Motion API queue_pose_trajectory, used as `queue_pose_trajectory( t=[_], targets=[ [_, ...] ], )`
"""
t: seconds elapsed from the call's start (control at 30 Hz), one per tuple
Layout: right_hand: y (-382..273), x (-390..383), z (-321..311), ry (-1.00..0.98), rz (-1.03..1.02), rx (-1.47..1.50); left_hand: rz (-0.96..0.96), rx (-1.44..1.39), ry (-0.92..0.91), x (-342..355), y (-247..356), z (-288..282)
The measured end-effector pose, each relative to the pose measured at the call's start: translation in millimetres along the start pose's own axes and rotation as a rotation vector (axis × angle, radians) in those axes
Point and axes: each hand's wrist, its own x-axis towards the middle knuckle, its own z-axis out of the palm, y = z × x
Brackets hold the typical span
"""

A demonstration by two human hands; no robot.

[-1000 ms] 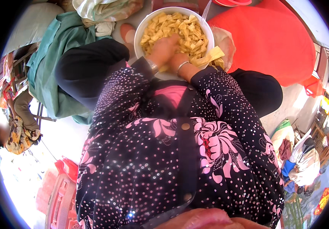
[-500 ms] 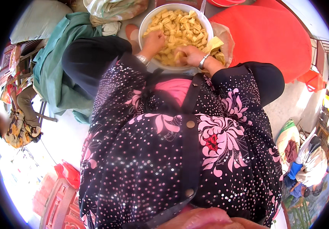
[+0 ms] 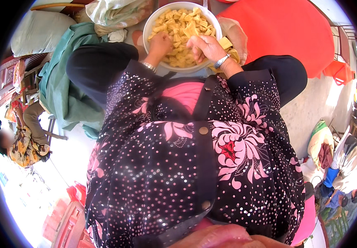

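Observation:
A round white basin (image 3: 146, 29) sits in front of me between my knees, heaped with folded yellow pieces (image 3: 190, 27). They look like stiff paper or thin sheets; the material is hard to tell. My left hand (image 3: 160, 44) is closed over the left part of the heap, its fingertips hidden. To the right, my right hand (image 3: 208, 48) is raised over the basin with fingers curled and thumb drawn in. Whatever either hand grips cannot be made out. Beside my right wrist, flat yellow sheets (image 3: 227, 43) stick out by a beige sack (image 3: 236, 33).
Red cloth (image 3: 280, 35) spreads on the right, with a red bag (image 3: 339, 72) beyond it. Green cloth (image 3: 69, 91) and a pale stuffed sack (image 3: 42, 33) lie on the left. A person (image 3: 25, 136) sits far left; others are at the right edge.
The view has shifted slightly, putting the basin further left. My right hand has risen from among the yellow pieces, while my left stays closed over the heap.

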Motion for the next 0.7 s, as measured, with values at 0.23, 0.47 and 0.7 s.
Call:
queue_pose_trajectory(
  t=[0.23, 0.47, 0.7],
  targets=[
    [-24, -23, 20, 0.117, -0.245, -0.184, -0.211, -0.263, -0.548, -35, 63, -3],
    [-31, -47, 36, 0.092, -0.645, -0.595, -0.474, -0.851, -0.720, -63, 63, 21],
    [-40, -62, 46, -0.095, -0.616, -0.497, -0.513, -0.900, -0.825, -64, 113, 17]
  ],
)
